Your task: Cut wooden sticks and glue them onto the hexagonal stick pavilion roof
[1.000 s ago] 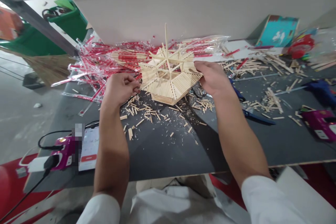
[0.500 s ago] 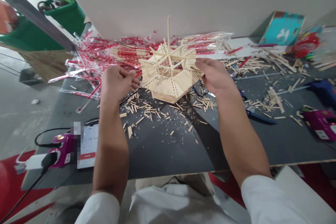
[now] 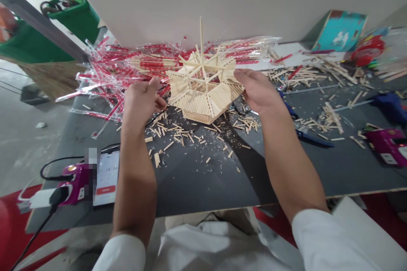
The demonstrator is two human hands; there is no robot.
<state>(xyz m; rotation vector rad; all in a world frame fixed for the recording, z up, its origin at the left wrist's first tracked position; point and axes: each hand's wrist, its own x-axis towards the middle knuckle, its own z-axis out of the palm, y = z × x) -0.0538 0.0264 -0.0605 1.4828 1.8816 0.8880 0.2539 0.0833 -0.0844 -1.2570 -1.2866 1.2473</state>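
Note:
A pale wooden stick model (image 3: 206, 101) with a many-sided, sloping roof of thin sticks stands tilted over the middle of the table. One tall stick rises from its top frame. My right hand (image 3: 259, 89) pinches the right edge of the roof between thumb and fingers. My left hand (image 3: 141, 99) hovers just left of the model, its fingers curled and its thumb raised apart from them, with nothing seen in it. The model's underside is hidden.
Stick offcuts (image 3: 249, 123) litter the dark table (image 3: 197, 190). Red-and-clear wrapped sticks (image 3: 111, 67) lie behind. A phone (image 3: 107, 178) and purple power strip (image 3: 74, 182) sit front left; blue-handled pliers (image 3: 314, 139) and another purple strip (image 3: 388, 146) lie right.
My left thumb has lifted away from the curled fingers. The whole view has shifted slightly; my right hand keeps its hold on the model's edge.

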